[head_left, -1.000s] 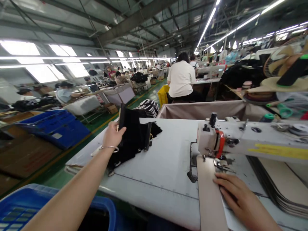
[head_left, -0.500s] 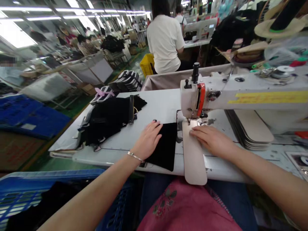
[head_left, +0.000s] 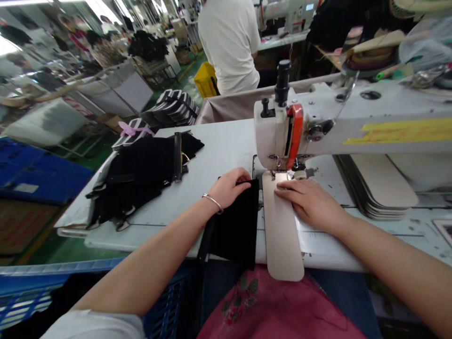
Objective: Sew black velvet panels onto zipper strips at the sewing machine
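My left hand [head_left: 231,189] grips the upper edge of a black fabric piece [head_left: 235,230], thumb on top and fingers curled at the edge. The piece lies left of the needle area and overhangs the table's front edge. A long beige panel [head_left: 284,230] with rounded corners has its far end under the presser foot of the sewing machine [head_left: 273,136]. On that panel's upper right part rest the outstretched fingers of my right hand [head_left: 309,200]. A narrow gap separates the black piece from the panel.
Black fabric pieces [head_left: 141,169] with straps and metal fittings are heaped on the left of the table [head_left: 226,136]. Stacked beige panels [head_left: 383,183] lie under the machine arm. Below left stands a blue basket [head_left: 70,266]. A person in white [head_left: 229,42] sits beyond.
My left hand has moved right along the black piece's upper edge and curled its fingers there. The black piece has shifted toward me. My right hand stays on the panel; the view has tilted down.
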`<state>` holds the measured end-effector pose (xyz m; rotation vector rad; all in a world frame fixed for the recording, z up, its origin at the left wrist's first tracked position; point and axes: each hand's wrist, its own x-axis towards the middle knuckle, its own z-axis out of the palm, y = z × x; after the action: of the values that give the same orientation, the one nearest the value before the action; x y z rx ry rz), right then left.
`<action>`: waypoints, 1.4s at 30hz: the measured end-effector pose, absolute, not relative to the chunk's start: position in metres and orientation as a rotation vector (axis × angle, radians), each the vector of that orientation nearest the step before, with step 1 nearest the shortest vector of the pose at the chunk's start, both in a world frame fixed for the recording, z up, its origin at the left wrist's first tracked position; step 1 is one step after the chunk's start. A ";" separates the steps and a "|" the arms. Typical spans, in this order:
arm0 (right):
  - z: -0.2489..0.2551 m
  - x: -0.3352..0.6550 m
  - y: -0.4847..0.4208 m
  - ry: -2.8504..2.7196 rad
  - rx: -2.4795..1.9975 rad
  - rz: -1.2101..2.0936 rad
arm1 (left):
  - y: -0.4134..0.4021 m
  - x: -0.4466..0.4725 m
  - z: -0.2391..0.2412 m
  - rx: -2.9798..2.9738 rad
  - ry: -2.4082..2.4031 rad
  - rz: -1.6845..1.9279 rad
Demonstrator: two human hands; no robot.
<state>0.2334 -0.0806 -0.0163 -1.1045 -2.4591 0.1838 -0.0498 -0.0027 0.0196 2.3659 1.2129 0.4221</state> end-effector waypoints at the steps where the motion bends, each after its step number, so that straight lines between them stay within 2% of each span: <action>1: -0.016 0.234 -0.080 -2.459 -1.102 0.186 | -0.001 -0.045 0.023 2.303 1.173 0.449; 7: -0.015 0.235 -0.080 -2.444 -1.091 0.209 | 0.013 -0.011 0.021 2.109 1.040 0.455; 13: -0.011 0.234 -0.082 -2.470 -1.110 0.226 | 0.014 0.002 0.009 2.111 1.159 0.461; 25: -0.011 0.233 -0.084 -2.495 -1.178 0.221 | 0.007 0.013 0.026 2.185 1.320 0.436; 42: -0.012 0.233 -0.084 -2.505 -1.144 0.187 | 0.002 0.018 0.021 2.194 1.389 0.468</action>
<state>0.2331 -0.0844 -0.0122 -1.1442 -2.5050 0.1866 0.0184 0.0017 0.0209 2.1939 1.3890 0.4677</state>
